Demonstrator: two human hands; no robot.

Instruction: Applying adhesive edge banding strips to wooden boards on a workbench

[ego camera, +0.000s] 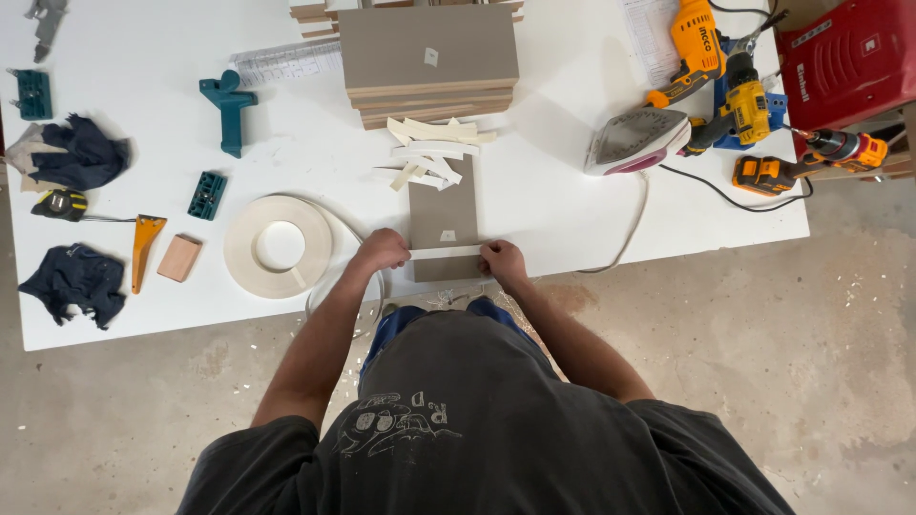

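White tape strip (445,252) lies across the grey board (444,219), just right of the tape roll (278,246). Left hand (382,250) and right hand (501,259) pinch its ends, fingers closed.

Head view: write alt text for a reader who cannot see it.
Seen from above, a person's left hand and right hand stretch a white strip across a grey panel on a white table. A tape roll, strip offcuts, stacked panels, iron and drills lie around.

Offcut strips (431,153) block beyond panel (444,212); right side seemingly free.
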